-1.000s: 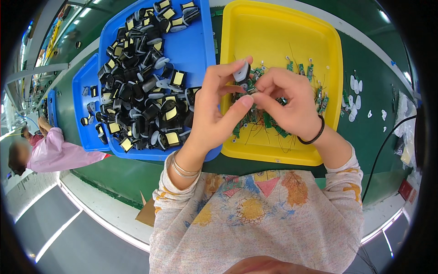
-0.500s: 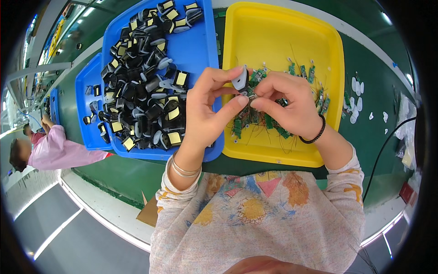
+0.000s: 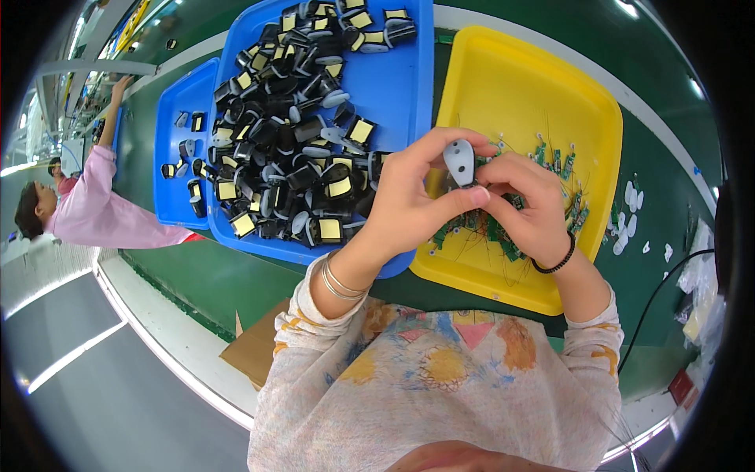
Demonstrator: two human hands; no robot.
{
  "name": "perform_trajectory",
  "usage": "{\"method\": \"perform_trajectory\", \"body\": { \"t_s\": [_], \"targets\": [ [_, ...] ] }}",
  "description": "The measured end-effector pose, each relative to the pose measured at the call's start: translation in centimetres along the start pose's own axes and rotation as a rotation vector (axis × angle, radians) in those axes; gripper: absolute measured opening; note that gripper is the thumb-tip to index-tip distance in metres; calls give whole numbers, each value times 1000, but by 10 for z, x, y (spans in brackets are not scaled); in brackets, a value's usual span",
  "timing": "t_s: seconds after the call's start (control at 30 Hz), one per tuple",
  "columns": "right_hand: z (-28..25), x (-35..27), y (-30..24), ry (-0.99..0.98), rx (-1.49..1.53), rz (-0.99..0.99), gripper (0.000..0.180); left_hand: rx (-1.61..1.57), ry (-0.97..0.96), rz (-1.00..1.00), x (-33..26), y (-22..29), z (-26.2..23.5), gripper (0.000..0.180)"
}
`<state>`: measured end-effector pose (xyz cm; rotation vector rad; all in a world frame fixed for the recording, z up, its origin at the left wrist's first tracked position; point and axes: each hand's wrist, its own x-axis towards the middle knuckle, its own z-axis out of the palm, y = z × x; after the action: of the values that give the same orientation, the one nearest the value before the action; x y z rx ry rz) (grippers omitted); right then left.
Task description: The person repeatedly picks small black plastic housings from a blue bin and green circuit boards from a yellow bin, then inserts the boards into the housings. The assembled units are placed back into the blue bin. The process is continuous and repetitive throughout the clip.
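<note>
A small plastic housing [image 3: 459,161], with a grey teardrop-shaped face and dark sides, is held between the fingers and thumb of my left hand [image 3: 397,197]. Its grey face, with two dark holes, is turned up. My right hand [image 3: 525,193] is closed in a pinch against the housing's narrow end, its fingertips meeting my left thumb. Whatever lies between those right fingertips is hidden. Below both hands, several green circuit boards [image 3: 507,245] with thin wires lie in the yellow tray [image 3: 523,86].
On the left, a blue tray [image 3: 397,90] holds a heap of black housings [image 3: 271,138] with cream pads. A smaller blue tray [image 3: 169,118] adjoins it. Grey-white pieces [image 3: 621,236] and a black cable [image 3: 657,295] lie at right. A person in pink [image 3: 102,200] works at far left.
The housing has turned, bringing its grey face upward, and my right fingers have closed in on its lower end. The view has shifted. The person in pink has stretched an arm up.
</note>
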<state>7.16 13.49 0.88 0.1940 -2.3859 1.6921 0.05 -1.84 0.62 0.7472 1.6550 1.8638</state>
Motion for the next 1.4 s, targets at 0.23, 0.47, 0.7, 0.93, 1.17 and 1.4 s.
{"method": "perform_trajectory", "body": {
  "t_s": [0.23,0.47,0.7,0.93,1.17,1.4],
  "targets": [
    [-3,16,-5,-19,-130,-91,9,290,69,167,5,2,-8,45],
    [-63,126,74,143,-665,-212,15,1569,671,110,7,1,-53,38],
    [-146,182,180,91,-1035,246,21,1652,724,-204,0,-20,-78,35],
    [-107,145,112,196,-825,-216,28,1236,824,165,11,2,-64,38],
    [-63,61,40,-10,-461,-8,20,853,552,321,13,0,-43,15],
    [-26,28,31,-50,-726,-3,14,377,328,65,1,-1,-32,36]
  ]
}}
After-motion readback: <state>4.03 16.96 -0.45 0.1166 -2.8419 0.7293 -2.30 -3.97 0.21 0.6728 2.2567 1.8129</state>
